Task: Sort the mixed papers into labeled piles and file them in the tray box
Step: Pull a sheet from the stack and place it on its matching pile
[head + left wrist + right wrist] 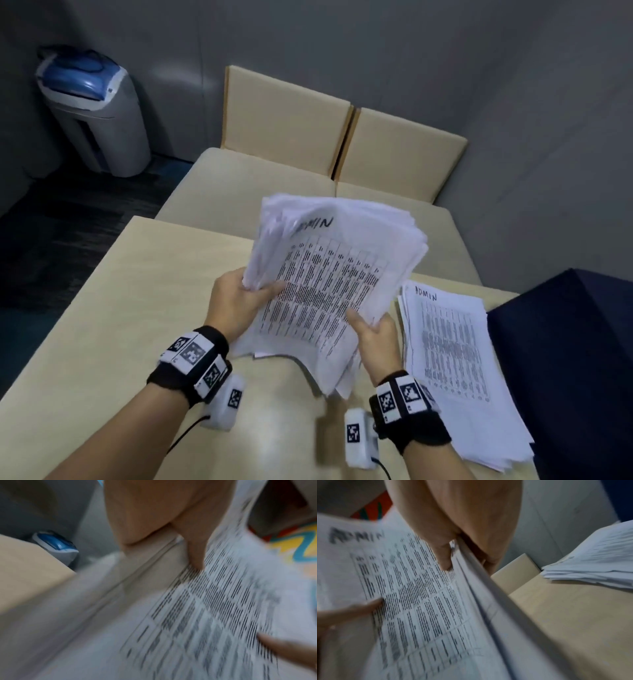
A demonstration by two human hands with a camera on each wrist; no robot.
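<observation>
A thick stack of printed papers (335, 274), its top sheet headed ADMIN, is held tilted above the table. My left hand (239, 301) grips the stack's left edge, thumb on the top sheet (214, 601). My right hand (373, 332) pinches the lower right edge, thumb on the printed table (412, 588). A second pile of papers (455, 359) headed ADMIN lies flat on the table's right side, also in the right wrist view (597, 566). No tray box shows.
The beige table (102, 325) runs under both hands. Behind it stand beige seat cushions (308, 137) against a grey wall. A grey bin with a blue lid (92, 109) stands at the far left. A dark blue object (565, 342) borders the table's right edge.
</observation>
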